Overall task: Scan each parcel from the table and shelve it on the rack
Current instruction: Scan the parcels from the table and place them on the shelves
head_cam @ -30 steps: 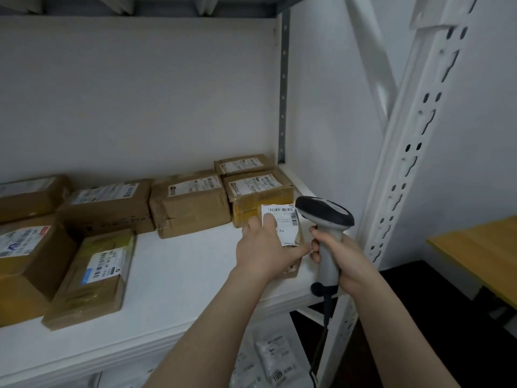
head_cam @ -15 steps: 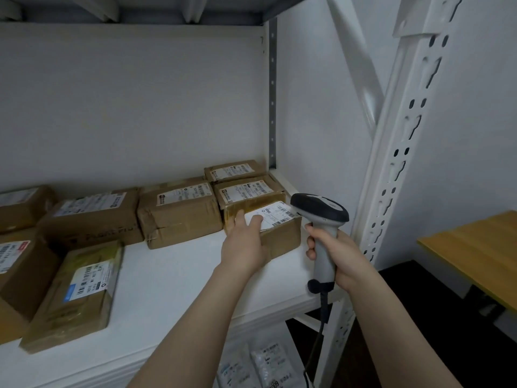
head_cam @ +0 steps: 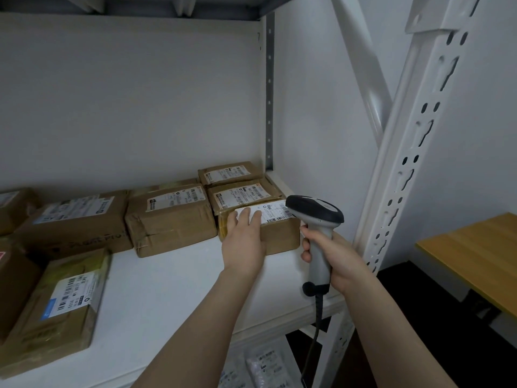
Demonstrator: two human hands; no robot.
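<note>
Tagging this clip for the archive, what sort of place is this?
Probably a parcel stockroom: labelled cardboard parcels on a white steel rack, and a barcode scanner in the right hand.

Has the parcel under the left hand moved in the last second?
Yes. The parcel went from tilted up to lying flat on the shelf, back against the corner parcel.

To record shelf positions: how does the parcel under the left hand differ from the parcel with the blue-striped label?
The hand-covered parcel lies at the right end of the shelf, the blue-striped parcel front left. The left hand rests on the former; nothing touches the latter's top. Only the latter's label has a blue strip. Both are brown, label up.
</note>
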